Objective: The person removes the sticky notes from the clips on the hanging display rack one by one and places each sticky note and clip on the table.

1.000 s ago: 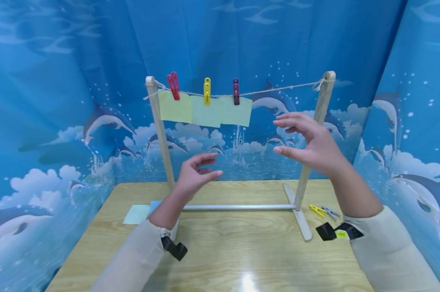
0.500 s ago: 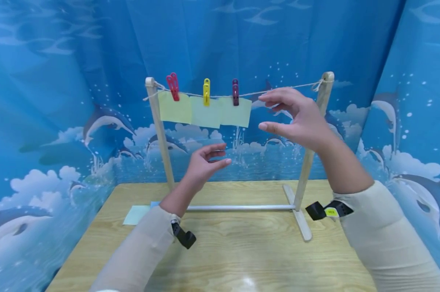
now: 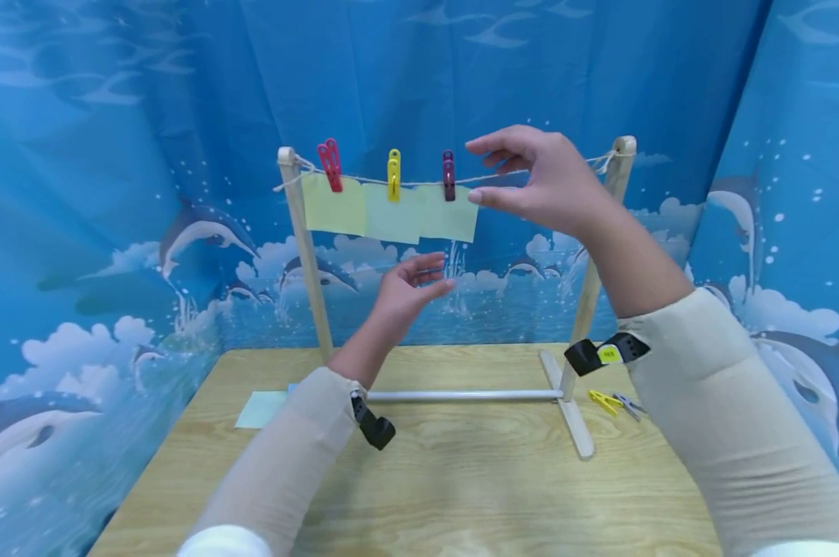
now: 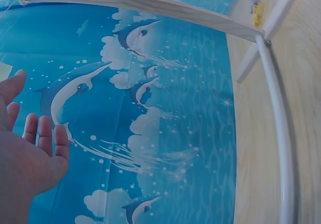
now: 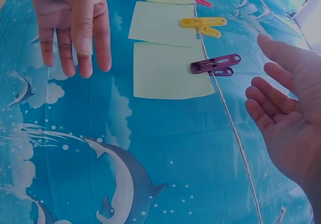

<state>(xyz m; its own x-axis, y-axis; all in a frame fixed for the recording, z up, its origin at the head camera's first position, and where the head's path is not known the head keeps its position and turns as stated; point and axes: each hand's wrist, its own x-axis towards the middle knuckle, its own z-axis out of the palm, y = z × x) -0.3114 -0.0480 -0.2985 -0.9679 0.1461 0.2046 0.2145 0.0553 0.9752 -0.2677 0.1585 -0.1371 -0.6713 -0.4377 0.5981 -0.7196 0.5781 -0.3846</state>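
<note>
We seem at the reaching step, the purple peg (image 3: 449, 176) just beyond the fingers of our right hand (image 3: 541, 178), its paper (image 3: 449, 219) above those of our left hand (image 3: 411, 290), all parted and empty, so gripping would need a pinch.

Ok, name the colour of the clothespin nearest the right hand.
The clothespin is dark purple, clearest in the right wrist view.
</note>
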